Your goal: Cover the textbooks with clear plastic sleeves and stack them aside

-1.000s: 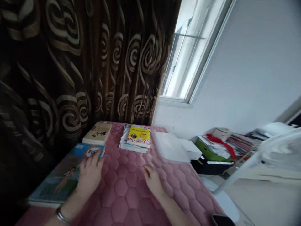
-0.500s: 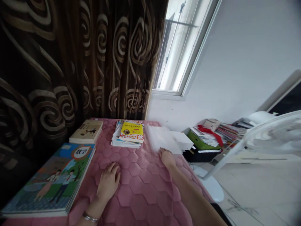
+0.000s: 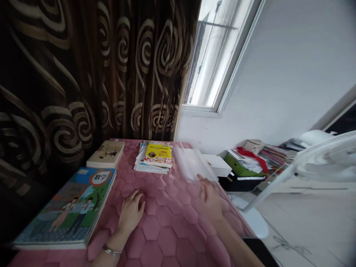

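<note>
Left hand (image 3: 131,209): lying on the pink quilted cover (image 3: 161,226), fingers loosely bent, grasping nothing; a silvery bracelet (image 3: 111,251) circles the wrist. A second ago it was on the blue book; it has been on the quilting since half a second ago.
Right hand (image 3: 211,198): motion-blurred, fingers curled, fingertips at the near edge of the plastic sheets (image 3: 196,163); whether they pinch one, I cannot tell. Half a second ago the fingers reached further out along that edge; a second ago the hand was apart from it.
Plastic sheets: milky, see-through, blank, lying flat at the far right of the cover; the long left edge now looks smeared into several pale lines.
White box (image 3: 219,165): just beyond the sheets, on their right.
Blue book (image 3: 63,207): on top of a pile left of the left hand, two figures and a round title patch on its front.
Tan books (image 3: 107,153): stacked just behind the blue one.
Yellow-and-white book (image 3: 158,152): atop loose papers or booklets, between the tan stack and the sheets.
</note>
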`<action>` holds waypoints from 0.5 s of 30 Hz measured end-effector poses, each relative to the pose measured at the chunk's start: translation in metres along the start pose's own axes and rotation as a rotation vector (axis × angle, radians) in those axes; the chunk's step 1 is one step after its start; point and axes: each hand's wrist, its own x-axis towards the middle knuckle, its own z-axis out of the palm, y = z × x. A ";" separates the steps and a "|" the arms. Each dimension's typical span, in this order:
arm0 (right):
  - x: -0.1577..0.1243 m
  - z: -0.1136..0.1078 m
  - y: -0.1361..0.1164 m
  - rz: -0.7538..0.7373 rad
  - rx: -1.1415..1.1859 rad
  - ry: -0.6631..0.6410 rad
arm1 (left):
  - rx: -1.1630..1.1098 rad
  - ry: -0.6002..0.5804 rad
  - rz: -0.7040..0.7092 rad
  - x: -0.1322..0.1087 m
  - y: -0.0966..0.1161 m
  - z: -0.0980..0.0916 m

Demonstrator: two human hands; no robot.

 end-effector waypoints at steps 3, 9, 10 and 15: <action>-0.059 -0.004 -0.044 -0.302 0.113 -0.228 | -0.062 0.049 0.019 0.001 -0.003 0.002; -0.109 -0.006 -0.113 -0.427 0.267 -0.607 | -0.088 0.025 0.026 -0.002 0.000 -0.001; -0.103 -0.008 -0.115 -0.402 0.295 -0.658 | -0.062 -0.001 0.017 -0.003 0.002 -0.003; -0.037 -0.012 -0.075 0.082 0.036 -0.537 | 0.067 -0.098 0.011 -0.009 0.011 -0.007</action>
